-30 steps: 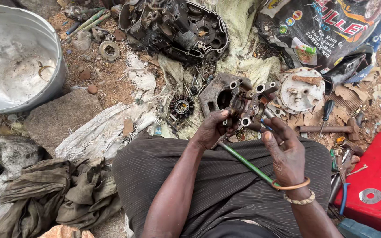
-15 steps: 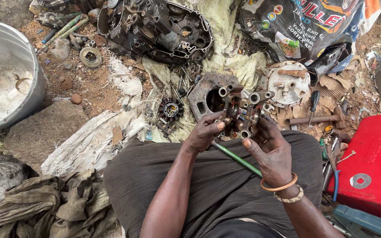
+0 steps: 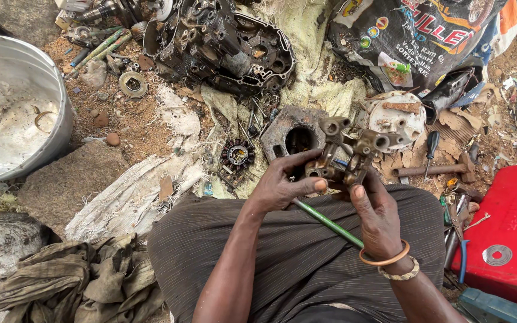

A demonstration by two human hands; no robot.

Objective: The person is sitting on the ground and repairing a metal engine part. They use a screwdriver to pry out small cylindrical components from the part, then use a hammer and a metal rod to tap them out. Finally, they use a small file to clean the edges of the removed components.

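Held part: grimy metal rocker assembly (image 3: 348,157), raised over the lap, above the striped cloth (image 3: 294,263), probably for a closer look.
Left hand (image 3: 282,182): fingers curled round its near end, thumb pressed on.
Right hand (image 3: 375,215): cups it from beneath, steadying; two bangles (image 3: 390,263) at the wrist.
Green rod (image 3: 327,222): slants across the lap under both hands, within reach.
Ground ahead: opened engine casing (image 3: 228,48), round cover plate (image 3: 397,116), metal basin (image 3: 13,107) to the left.

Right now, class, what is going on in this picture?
A person sitting on the ground holds a grimy metal engine part up in both hands: left hand, right hand. A green rod lies across the lap. An open engine casing, a metal basin and a red case lie around.
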